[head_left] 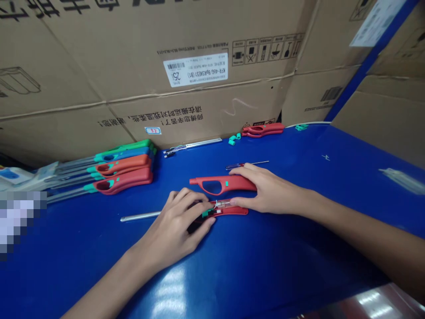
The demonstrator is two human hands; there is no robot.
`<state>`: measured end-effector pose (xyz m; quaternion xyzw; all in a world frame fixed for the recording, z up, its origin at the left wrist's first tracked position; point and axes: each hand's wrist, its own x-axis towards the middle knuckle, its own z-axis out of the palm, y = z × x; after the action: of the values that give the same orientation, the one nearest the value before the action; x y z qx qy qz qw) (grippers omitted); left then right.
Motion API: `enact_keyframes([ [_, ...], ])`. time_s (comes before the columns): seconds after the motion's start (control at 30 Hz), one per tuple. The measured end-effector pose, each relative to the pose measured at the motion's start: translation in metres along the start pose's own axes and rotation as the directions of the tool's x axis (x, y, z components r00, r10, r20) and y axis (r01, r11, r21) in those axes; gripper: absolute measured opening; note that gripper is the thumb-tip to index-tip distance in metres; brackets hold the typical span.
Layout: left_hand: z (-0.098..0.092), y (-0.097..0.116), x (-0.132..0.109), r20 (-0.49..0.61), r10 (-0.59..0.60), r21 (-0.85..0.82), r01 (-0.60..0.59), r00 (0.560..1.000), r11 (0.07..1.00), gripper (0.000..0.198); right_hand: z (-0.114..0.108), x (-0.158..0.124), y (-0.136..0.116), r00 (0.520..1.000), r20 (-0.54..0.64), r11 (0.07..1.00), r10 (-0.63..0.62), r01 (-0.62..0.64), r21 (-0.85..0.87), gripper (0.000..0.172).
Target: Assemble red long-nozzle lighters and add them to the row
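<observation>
Open lighter half on the blue table, under both my hands, well in front of the cardboard box.

Its long axis runs left to right, parallel to the box, and its metal tube sticks out past my left hand. This hand lies over the front part with curved fingers; if they grip or only press, I cannot tell. My right hand is flat and loosely spread, the thumb touching the rear end, the fingers on the red cover shell. The shell lies just beside the half, on the box side, in the same direction, nearer to my right hand.
</observation>
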<state>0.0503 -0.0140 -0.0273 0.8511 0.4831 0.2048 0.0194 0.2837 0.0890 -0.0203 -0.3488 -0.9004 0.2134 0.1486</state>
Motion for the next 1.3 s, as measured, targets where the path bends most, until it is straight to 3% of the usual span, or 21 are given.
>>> enact_keyframes([
  [0.3, -0.008, -0.002, -0.001, -0.032, -0.020, -0.021, 0.020, 0.999, 1.000, 0.018, -0.003, -0.001, 0.001, 1.000, -0.021, 1.000, -0.008, 0.008, -0.014, 0.060],
  [0.53, -0.025, -0.022, -0.009, -0.156, -0.056, -0.012, 0.055, 0.986, 0.998, 0.011, -0.009, -0.001, -0.002, 0.996, -0.061, 0.998, -0.059, 0.059, 0.001, 0.028],
  [0.67, -0.032, -0.029, -0.012, -0.188, -0.037, 0.007, 0.039, 0.981, 0.999, 0.023, -0.008, -0.005, -0.007, 0.991, -0.032, 0.991, -0.133, 0.133, -0.011, 0.029],
  [0.77, -0.035, -0.031, -0.013, -0.104, -0.029, 0.000, 0.029, 0.994, 1.000, 0.027, -0.004, -0.007, -0.013, 0.984, 0.000, 0.984, -0.180, 0.180, -0.014, 0.030],
  [0.9, -0.036, -0.033, -0.011, 0.049, -0.011, -0.023, 0.012, 0.999, 1.000, 0.017, 0.005, -0.009, -0.017, 0.980, 0.024, 0.980, -0.197, 0.198, -0.011, 0.030],
  [1.3, -0.038, -0.035, -0.010, 0.168, -0.082, -0.021, 0.087, 0.982, 0.996, 0.019, 0.012, -0.010, -0.017, 0.975, 0.042, 0.976, -0.216, 0.216, 0.003, 0.032],
])
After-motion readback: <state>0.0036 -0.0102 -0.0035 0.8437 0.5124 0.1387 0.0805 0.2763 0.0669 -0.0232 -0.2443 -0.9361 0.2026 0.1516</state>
